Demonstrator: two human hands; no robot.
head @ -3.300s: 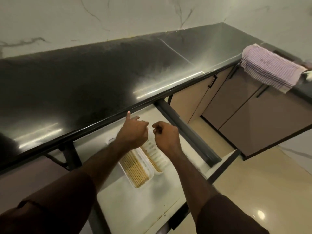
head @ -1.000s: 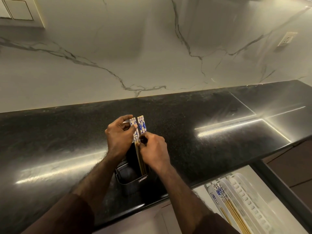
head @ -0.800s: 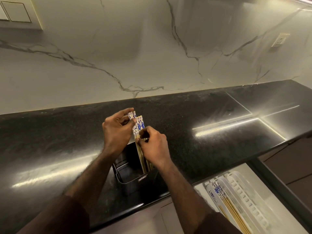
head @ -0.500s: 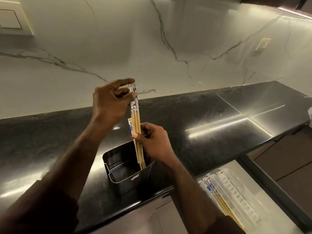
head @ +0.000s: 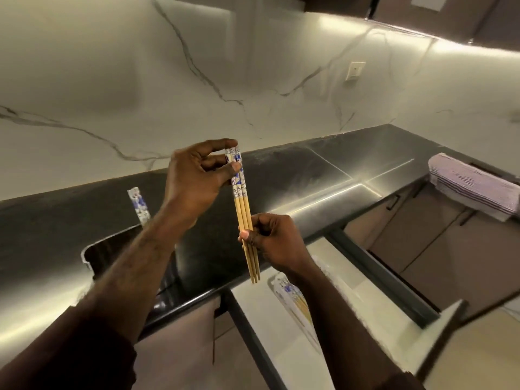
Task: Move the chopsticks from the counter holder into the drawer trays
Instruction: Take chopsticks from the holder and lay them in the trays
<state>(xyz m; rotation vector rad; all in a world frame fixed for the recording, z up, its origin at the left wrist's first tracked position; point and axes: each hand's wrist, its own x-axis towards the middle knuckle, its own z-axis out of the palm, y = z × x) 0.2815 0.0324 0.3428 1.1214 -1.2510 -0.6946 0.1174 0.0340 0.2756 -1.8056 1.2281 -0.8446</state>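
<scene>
A small bundle of wooden chopsticks with blue-and-white tops hangs upright in the air above the counter edge. My left hand pinches their patterned tops. My right hand grips their lower shafts, the tips poking out below it. The dark metal holder stands on the black counter at the left, largely hidden by my left forearm, with more chopsticks sticking up from it. In the open drawer below, a white tray holds chopsticks, partly covered by my right forearm.
The black counter runs to the right, where a striped cloth hangs over its edge. A marble wall with a socket rises behind. Cabinet doors stand to the right of the drawer.
Both hands have lifted the bundle fully out of the holder and carried it right, toward the drawer. The view has shifted so the holder now sits at the left.
</scene>
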